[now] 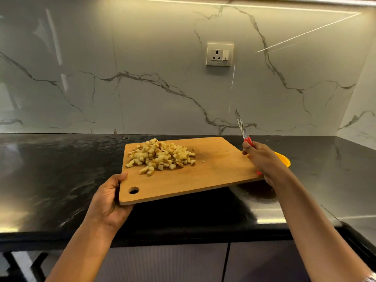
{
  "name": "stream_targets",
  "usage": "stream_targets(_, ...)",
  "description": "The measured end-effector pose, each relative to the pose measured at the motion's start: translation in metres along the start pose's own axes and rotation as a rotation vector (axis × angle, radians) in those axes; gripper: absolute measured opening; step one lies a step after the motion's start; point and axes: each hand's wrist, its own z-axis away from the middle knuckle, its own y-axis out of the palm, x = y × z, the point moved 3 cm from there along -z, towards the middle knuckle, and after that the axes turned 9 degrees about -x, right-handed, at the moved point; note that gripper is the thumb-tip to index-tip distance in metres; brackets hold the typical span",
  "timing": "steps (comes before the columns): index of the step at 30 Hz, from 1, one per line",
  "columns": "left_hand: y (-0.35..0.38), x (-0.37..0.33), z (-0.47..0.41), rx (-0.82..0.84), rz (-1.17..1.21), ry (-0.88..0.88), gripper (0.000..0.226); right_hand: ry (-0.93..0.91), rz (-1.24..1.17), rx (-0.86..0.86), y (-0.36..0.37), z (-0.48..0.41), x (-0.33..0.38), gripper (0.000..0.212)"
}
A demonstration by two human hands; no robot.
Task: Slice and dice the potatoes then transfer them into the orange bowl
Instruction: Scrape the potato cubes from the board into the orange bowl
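Black countertop (61, 180), marble wall (162, 98) behind. Pale diced potatoes (162, 156) heaped far-left on wooden cutting board (213, 176); right half bare. My left hand (107, 202) grips its near-left corner; right hand (264, 159) holds red-handled knife (241, 125), blade up. Orange bowl (283, 158) just past right edge.

Black glossy countertop (61, 180); marble backsplash (142, 98) (grey veins) with wall socket (219, 54); cabinet doors (162, 263) below.

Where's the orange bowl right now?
Head view, right side: the orange bowl shows only a rim behind the right hand, past the right end of the cutting board.
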Motion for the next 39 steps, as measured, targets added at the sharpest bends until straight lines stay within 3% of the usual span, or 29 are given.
stream_targets(1,0.007,0.005,0.0,0.008,0.001,-0.008,0.071,-0.017,0.023,-0.035,-0.01,0.0,0.001,0.039)
stream_targets(4,0.031,0.019,0.001,-0.004,0.002,-0.027,0.024,-0.165,0.229,-0.169,-0.038,0.002,0.001,0.044)
stream_targets(5,0.037,0.024,0.0,-0.008,-0.003,-0.033,0.019,-0.211,0.279,-0.188,-0.045,0.007,0.004,0.044)
stream_targets(13,0.07,0.05,-0.008,0.091,-0.075,-0.076,0.023,-0.348,0.567,0.028,-0.077,0.037,0.008,0.026)
stream_targets(23,0.077,0.057,-0.014,0.047,-0.138,-0.1,0.018,-0.599,0.708,0.139,-0.071,0.059,0.007,0.035)
stream_targets(33,0.08,0.054,-0.021,0.039,-0.129,-0.034,0.017,-0.617,0.931,0.084,-0.062,0.056,0.007,0.037)
stream_targets(39,0.072,0.038,-0.021,0.002,-0.133,0.025,0.016,-0.534,0.915,0.02,-0.058,0.049,0.006,0.035)
